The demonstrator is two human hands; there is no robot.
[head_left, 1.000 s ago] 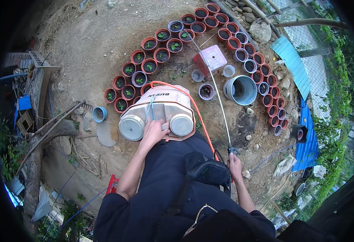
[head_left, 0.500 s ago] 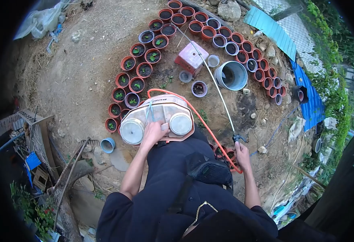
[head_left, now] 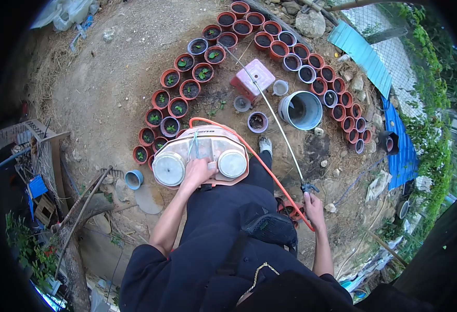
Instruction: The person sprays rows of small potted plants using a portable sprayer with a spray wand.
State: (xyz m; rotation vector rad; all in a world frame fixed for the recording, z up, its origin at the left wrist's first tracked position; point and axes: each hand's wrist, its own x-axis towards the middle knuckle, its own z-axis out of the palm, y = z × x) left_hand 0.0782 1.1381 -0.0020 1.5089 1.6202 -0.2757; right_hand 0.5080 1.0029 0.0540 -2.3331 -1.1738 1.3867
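Note:
My left hand (head_left: 198,170) is closed on the handle on top of a sprayer tank (head_left: 202,143), between its two round pale caps. In my right hand (head_left: 313,204) is the black grip of a long spray wand (head_left: 280,117), whose thin pole slants up and left, its tip over the potted plants (head_left: 227,39). An orange hose (head_left: 270,174) loops from the tank towards my right hand. A pink stool (head_left: 253,77) lies behind the wand, near a large bucket (head_left: 300,110) with dark contents.
Rows of pots (head_left: 178,107) curve along the left, and more pots (head_left: 328,73) run down the right. A small blue pot (head_left: 134,179) and a tree trunk (head_left: 75,260) are at lower left. Blue corrugated sheeting (head_left: 401,148) and a wire fence border the right.
A shoe has come into view beyond the tank. The pots, stool and bucket have shifted slightly in view. Both hands keep their holds on the tank handle and the wand.

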